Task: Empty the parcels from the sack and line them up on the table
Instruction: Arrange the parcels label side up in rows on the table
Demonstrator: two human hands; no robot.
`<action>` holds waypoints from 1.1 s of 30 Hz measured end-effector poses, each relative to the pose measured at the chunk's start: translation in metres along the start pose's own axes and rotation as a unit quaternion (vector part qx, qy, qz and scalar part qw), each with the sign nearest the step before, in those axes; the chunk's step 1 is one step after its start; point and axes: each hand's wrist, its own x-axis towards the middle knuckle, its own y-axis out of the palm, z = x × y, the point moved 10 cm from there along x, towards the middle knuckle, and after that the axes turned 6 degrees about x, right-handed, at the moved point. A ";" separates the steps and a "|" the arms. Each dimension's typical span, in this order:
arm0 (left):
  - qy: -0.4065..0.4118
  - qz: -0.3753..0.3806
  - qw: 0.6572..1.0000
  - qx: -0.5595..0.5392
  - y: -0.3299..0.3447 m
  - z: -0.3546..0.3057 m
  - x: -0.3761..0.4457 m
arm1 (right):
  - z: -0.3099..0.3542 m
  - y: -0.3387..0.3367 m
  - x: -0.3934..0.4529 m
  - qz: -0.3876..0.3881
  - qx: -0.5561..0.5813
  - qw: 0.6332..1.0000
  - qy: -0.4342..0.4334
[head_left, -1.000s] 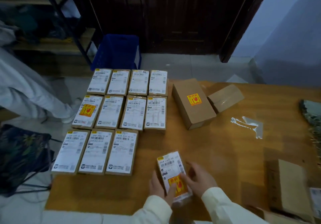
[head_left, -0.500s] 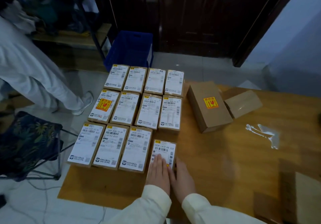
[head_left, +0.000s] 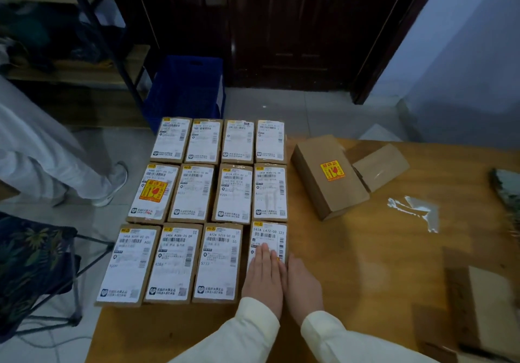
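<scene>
Several small cardboard parcels with white shipping labels lie in a three-row grid [head_left: 208, 193] on the left part of the wooden table [head_left: 365, 264]. The parcel at the right end of the near row [head_left: 268, 237] lies under my hands. My left hand [head_left: 264, 275] lies flat on its label with straight fingers. My right hand [head_left: 302, 285] rests flat against the parcel's right side, fingers straight. The near half of that parcel is hidden by my hands. No sack can be made out.
A larger brown box with a yellow-red sticker [head_left: 327, 177] and a smaller brown box [head_left: 380, 165] lie at the back right. A scrap of clear plastic [head_left: 416, 210] lies on the table. A flat carton [head_left: 489, 306] is near right. A blue crate [head_left: 188, 86], a folding stool [head_left: 33, 264] and another person's legs [head_left: 56, 162] stand on the floor.
A second ago both hands held the parcel near the table's front edge. They set it down at the right end of the near row and now lie flat on and beside it.
</scene>
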 end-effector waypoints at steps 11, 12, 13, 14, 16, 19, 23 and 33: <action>-0.064 -0.092 0.973 -0.203 -0.090 0.005 0.043 | -0.064 -0.157 0.034 -0.280 0.083 0.954 0.069; -0.066 -0.083 0.967 -0.231 -0.101 0.002 0.058 | -0.070 -0.168 0.046 -0.274 0.090 0.954 0.076; -0.066 -0.091 0.964 -0.239 -0.112 -0.002 0.075 | -0.074 -0.177 0.058 -0.265 0.094 0.957 0.078; -0.062 -0.097 0.962 -0.246 -0.120 -0.007 0.092 | -0.076 -0.183 0.069 -0.254 0.097 0.959 0.075; -0.069 -0.105 0.958 -0.257 -0.139 -0.013 0.119 | -0.078 -0.189 0.089 -0.223 0.106 0.967 0.060; -0.092 -0.093 0.955 -0.267 -0.147 -0.024 0.144 | -0.083 -0.184 0.107 -0.164 0.134 0.975 0.064; -0.123 -0.052 0.947 -0.294 -0.128 -0.038 0.154 | -0.084 -0.172 0.103 -0.102 0.240 0.961 0.090; -0.125 0.145 0.972 -0.137 -0.046 -0.093 0.027 | -0.119 -0.130 -0.009 0.217 0.069 0.959 0.169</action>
